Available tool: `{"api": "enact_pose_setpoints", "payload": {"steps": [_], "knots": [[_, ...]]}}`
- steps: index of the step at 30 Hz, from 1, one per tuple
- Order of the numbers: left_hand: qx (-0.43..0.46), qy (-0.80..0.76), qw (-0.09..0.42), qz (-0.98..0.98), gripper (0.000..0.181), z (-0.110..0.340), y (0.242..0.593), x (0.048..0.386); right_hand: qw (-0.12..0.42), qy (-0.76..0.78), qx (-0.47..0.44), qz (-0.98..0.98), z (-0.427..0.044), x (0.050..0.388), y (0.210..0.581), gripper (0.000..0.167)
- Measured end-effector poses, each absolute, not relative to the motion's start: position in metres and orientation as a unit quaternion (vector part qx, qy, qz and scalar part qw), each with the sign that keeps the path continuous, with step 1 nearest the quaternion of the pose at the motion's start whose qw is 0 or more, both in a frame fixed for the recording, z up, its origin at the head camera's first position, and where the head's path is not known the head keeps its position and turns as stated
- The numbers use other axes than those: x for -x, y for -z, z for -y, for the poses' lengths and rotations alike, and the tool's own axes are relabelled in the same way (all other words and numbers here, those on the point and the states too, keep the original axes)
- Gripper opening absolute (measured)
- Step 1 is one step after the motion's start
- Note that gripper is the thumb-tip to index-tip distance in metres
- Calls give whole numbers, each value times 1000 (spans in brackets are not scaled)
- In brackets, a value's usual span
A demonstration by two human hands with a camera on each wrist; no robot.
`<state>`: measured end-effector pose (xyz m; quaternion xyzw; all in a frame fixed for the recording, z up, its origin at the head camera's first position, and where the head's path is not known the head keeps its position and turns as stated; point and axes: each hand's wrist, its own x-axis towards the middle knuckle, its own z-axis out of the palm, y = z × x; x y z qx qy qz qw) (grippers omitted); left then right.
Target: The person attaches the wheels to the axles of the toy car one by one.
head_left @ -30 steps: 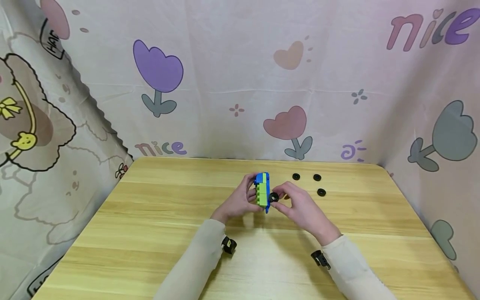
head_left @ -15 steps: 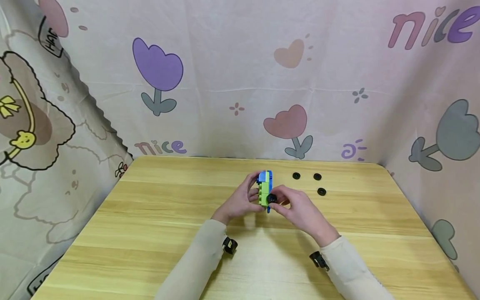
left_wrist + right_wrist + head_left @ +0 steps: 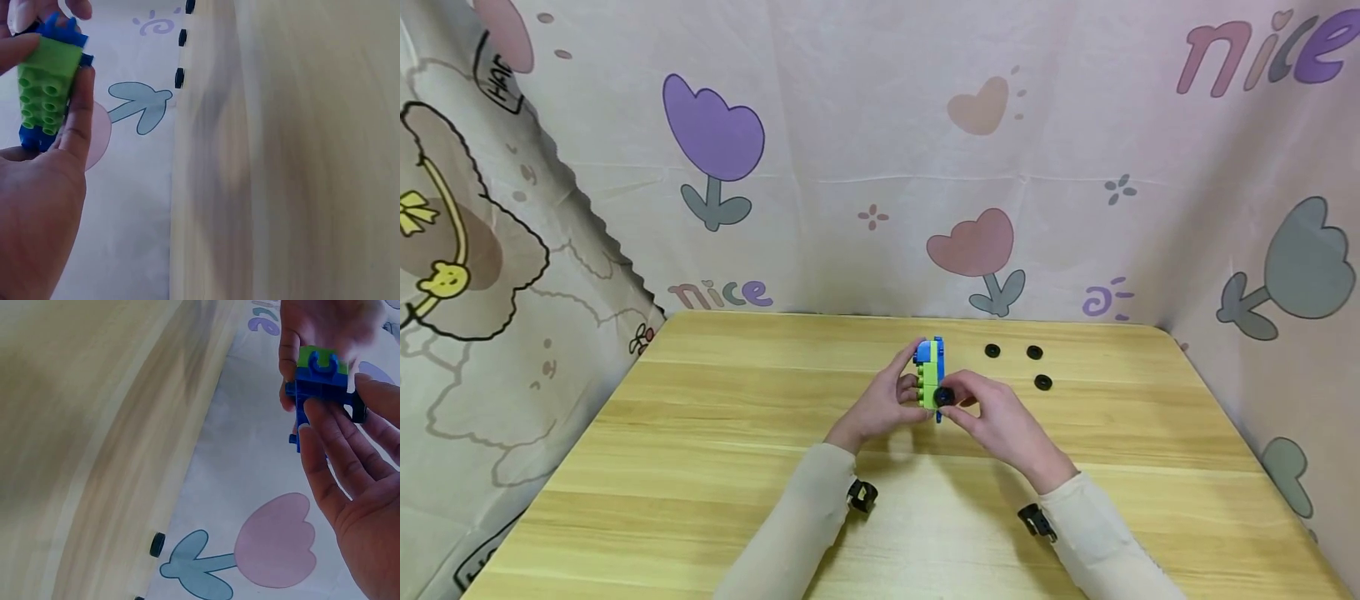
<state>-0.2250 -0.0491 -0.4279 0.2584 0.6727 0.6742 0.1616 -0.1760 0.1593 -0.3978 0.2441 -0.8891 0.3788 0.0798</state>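
Note:
A toy vehicle built of green and blue bricks [image 3: 928, 387] is held above the table, tipped so that its studs face left in the head view. My left hand [image 3: 880, 408] grips it between thumb and fingers. In the left wrist view the green studded bricks [image 3: 47, 90] show between them. My right hand [image 3: 1000, 421] pinches a black wheel [image 3: 943, 397] against the vehicle's side near its lower end. From the right wrist camera, the wheel [image 3: 359, 407] sits at the end of a blue axle stub, while stubs on the other side are bare.
Three more black wheels lie on the wooden table [image 3: 700, 467] beyond my right hand: a left one [image 3: 992, 351], a back right one [image 3: 1034, 352] and a nearer one [image 3: 1042, 382]. A printed cloth [image 3: 835, 125] hangs behind the table.
The right hand has brought the wheel a little left, onto the vehicle's side. The vehicle has turned slightly in the left hand. The three wheels on the table stay put.

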Motion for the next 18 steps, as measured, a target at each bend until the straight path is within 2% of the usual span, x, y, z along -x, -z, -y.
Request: {"api": "enact_pose_setpoints", "payload": {"steps": [7,18], "knots": [[-244,-662,144,-694,89,45,426,224,87,-381,-254,885,-159,178,401,28],[-249,-670,133,-687,86,44,427,223,82,-404,-265,872,-162,179,407,22]]}}
